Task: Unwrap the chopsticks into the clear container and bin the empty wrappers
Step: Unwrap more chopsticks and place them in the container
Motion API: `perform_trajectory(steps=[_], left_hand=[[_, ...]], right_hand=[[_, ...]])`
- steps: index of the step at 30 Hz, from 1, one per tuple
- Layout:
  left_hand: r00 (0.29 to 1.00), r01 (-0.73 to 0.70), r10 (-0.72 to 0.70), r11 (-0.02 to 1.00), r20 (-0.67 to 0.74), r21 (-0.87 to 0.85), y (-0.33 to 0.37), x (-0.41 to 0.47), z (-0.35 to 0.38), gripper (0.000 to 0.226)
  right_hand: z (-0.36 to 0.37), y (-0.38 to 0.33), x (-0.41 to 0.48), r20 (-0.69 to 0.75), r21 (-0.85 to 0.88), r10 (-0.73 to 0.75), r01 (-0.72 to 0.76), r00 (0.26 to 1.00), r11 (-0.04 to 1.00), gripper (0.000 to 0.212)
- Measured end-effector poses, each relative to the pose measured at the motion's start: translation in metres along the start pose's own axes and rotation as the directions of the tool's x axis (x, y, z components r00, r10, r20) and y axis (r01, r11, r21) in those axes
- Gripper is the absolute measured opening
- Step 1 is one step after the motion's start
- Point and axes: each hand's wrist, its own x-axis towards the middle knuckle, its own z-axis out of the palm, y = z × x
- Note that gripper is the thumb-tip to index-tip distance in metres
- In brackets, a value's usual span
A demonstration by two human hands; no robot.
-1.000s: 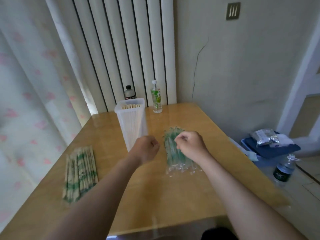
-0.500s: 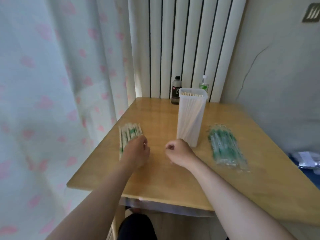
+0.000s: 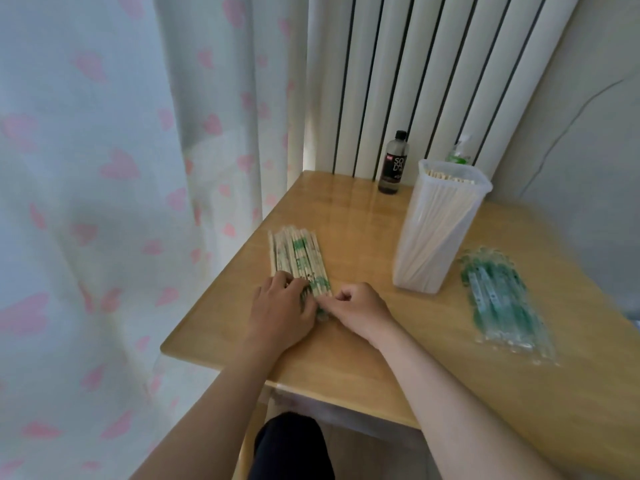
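Left hand [image 3: 282, 315] and right hand [image 3: 356, 311] meet at the lower middle of the frame, over the near end of a pile of wrapped chopsticks [image 3: 298, 254].

That pile lies on the wooden worktop [image 3: 363, 358], near its left edge. Right of centre stands the clear container [image 3: 436, 237], upright and already well stocked with bare chopsticks. Further right, apart from it, lies a loose heap of empty wrappers [image 3: 502, 299], not yet binned; no bin shows in the frame. A dark bottle [image 3: 393, 164] stands at the back, upper middle.

The step in hand looks like picking 1 wrapped pair off the pile. To do it well, I would hold the rest of the pile flat with the left hand while the right draws out only the outermost pair by its near end, sliding it along its length so the neighbours do not fan out towards the worktop edge. Then tear the wrapper at 1 end and tip the sticks into the container.

The left hand rests on the pile with its fingers laid across the ends, only slightly bent, gripping nothing. The right hand is curled, thumb against forefinger, apparently pinching the tip of the pair at the pile's near right corner, though blur hides the exact contact.
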Motion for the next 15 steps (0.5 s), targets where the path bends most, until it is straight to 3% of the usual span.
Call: perform_trajectory(steps=[5, 15], left_hand=[[1.000, 0.012, -0.013, 0.999, -0.025, -0.035, -0.001, 0.000, 0.001, 0.042], [1.000, 0.023, -0.024, 0.999, -0.018, -0.040, -0.002, -0.001, 0.002, 0.038]], right_hand=[[-0.002, 0.006, 0.002, 0.030, 0.132, -0.028, 0.024, 0.999, 0.991, 0.024], [-0.015, 0.005, 0.001, 0.084, 0.385, 0.025, -0.056, 0.996, 0.921, 0.017]])
